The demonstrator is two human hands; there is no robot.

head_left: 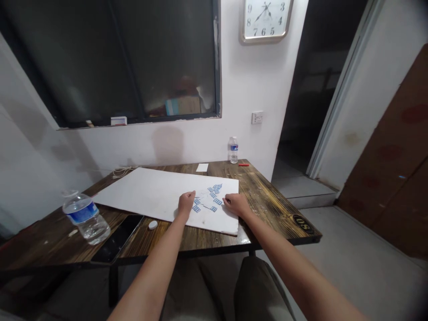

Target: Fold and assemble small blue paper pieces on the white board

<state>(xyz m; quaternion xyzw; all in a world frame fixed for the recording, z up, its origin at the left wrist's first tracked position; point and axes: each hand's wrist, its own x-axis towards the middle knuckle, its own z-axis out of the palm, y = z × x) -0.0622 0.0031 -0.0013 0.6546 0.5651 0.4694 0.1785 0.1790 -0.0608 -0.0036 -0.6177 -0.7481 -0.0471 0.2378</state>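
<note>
A large white board [154,187] lies on the wooden table, with several small blue-and-white striped pieces [213,195] scattered near its right end. Some of them are bunched in a small pile [218,186] farther back. My left hand [186,203] rests on the board to the left of the pieces, its fingers curled closed. On the other side, at the board's right edge, my right hand [236,203] is closed too, its fingertips close to the nearest pieces. Whatever either hand may hold is too small or hidden to make out. A thin dark line [206,205] runs between the hands.
A large water bottle [85,217], a black phone [117,238] and a white cap [153,225] sit at the table's left front. Toward the back are a white card [202,167], a small bottle [234,151], a red pen-like stick [244,165] and a coiled cord [123,171].
</note>
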